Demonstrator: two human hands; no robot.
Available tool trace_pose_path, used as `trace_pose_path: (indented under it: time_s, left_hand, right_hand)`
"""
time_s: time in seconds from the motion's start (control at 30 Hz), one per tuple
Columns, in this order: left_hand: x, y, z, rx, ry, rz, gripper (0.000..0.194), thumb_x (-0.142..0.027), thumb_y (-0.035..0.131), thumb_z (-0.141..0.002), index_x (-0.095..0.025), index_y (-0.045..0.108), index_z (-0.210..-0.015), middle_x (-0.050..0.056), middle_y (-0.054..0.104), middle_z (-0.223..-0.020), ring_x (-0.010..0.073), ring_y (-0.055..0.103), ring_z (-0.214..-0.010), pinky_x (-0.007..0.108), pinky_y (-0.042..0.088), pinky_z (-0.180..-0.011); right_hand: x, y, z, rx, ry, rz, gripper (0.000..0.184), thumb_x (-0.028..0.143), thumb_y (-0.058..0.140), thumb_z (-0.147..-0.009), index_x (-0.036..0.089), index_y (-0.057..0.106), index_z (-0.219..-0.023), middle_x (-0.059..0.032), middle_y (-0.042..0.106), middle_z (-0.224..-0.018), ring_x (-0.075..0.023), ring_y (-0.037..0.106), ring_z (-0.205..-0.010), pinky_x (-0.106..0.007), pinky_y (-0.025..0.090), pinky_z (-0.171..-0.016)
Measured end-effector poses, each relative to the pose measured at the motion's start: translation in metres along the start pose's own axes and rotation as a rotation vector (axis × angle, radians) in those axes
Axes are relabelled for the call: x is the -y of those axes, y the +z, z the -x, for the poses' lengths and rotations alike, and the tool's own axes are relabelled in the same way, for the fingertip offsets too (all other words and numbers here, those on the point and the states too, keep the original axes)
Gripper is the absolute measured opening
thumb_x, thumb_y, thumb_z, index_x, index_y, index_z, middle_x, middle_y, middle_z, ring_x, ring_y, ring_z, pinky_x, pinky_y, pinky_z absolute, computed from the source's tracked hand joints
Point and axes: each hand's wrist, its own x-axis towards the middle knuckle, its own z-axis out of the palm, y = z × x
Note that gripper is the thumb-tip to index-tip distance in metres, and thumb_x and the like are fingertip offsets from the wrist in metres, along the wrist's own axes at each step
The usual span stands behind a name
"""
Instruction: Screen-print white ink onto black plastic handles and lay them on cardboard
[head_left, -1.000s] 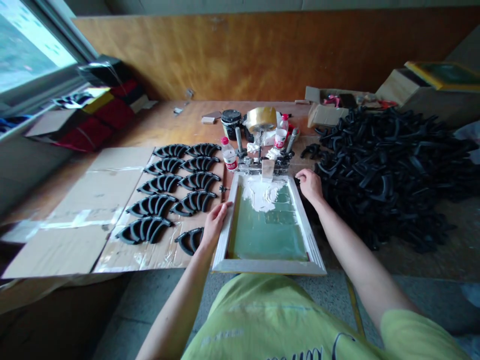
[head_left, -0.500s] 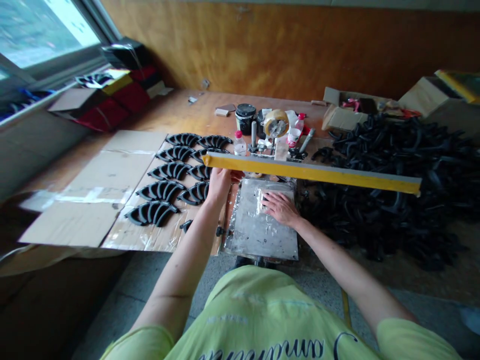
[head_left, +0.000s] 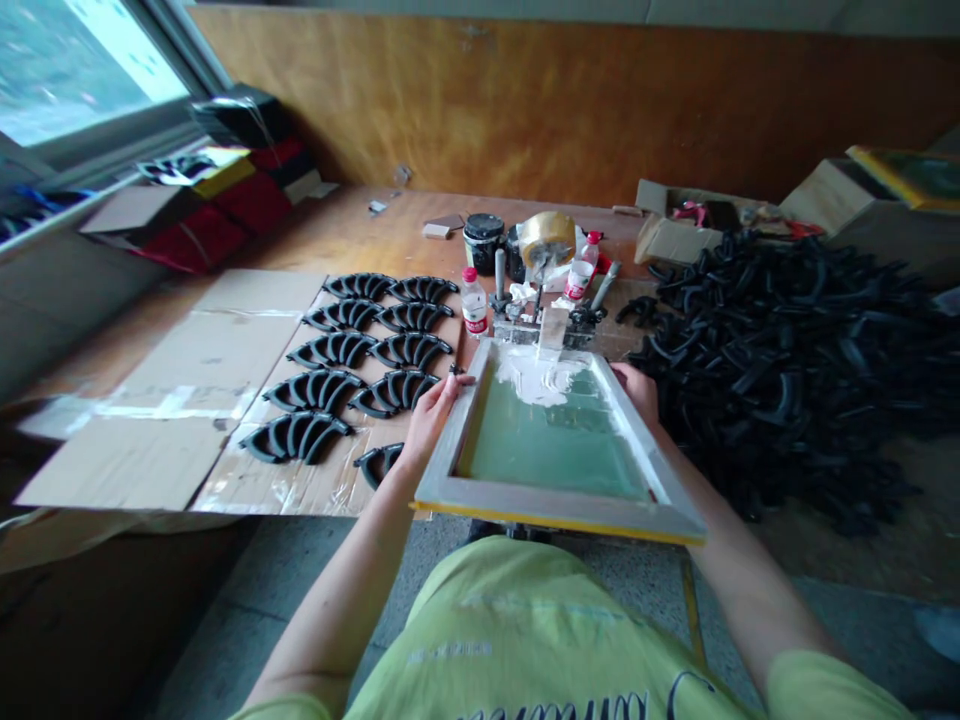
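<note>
A screen-printing frame with a pale grey rim and green mesh lies lowered in front of me, its near edge yellow. White paste is smeared on the far part of the mesh. My left hand is closed at the frame's left side, fingers against the rim. On the right side my right hand grips the rim, its fingers partly hidden behind it. The frame covers the metal plate. Left of it, curved black pieces lie in fanned rows on cardboard.
A heap of curved black pieces spreads on the right. Behind the frame stand a clamp, a red-capped bottle, a dark tub and a tape roll. Open cartons sit at the back right.
The frame has swung down from its raised, edge-on position over the plate. My right hand has left the plate for the frame's right side; my left hand has moved slightly nearer me.
</note>
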Motion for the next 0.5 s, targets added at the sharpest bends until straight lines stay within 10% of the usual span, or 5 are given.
trace_pose_path:
  time_s: [0.13,0.37,0.5]
  left_hand:
    - [0.051,-0.002,0.009,0.053,-0.175,-0.034,0.068,-0.061,0.063,-0.076,-0.015,0.063,-0.126,0.003,0.068,-0.079,0.0139,0.055,-0.061,0.024,0.039,-0.054]
    - [0.103,0.003,-0.001,0.005,-0.172,-0.089,0.079,-0.053,0.068,-0.075,-0.018,0.049,-0.143,0.003,0.071,-0.083,0.0161,0.061,-0.069,0.026,0.046,-0.063]
    - [0.108,0.0,-0.002,0.018,-0.194,-0.101,0.076,-0.054,0.067,-0.075,-0.019,0.051,-0.141,0.003,0.071,-0.088,0.0173,0.064,-0.074,0.026,0.048,-0.066]
  right_hand:
    - [0.026,-0.012,-0.037,-0.315,0.028,-0.025,0.051,0.026,0.054,-0.089,0.018,0.048,-0.139,-0.0136,0.048,-0.142,-0.0293,0.047,-0.128,-0.044,0.042,-0.105]
    - [0.067,0.011,-0.071,0.035,-0.093,0.155,0.019,0.02,0.064,-0.083,0.018,0.065,-0.102,-0.011,0.067,-0.102,-0.0266,0.059,-0.098,-0.036,0.047,-0.086]
    - [0.06,0.022,-0.061,0.009,-0.035,0.251,0.009,0.021,0.06,-0.084,0.017,0.064,-0.091,-0.0118,0.068,-0.094,-0.0252,0.06,-0.091,-0.032,0.044,-0.079]
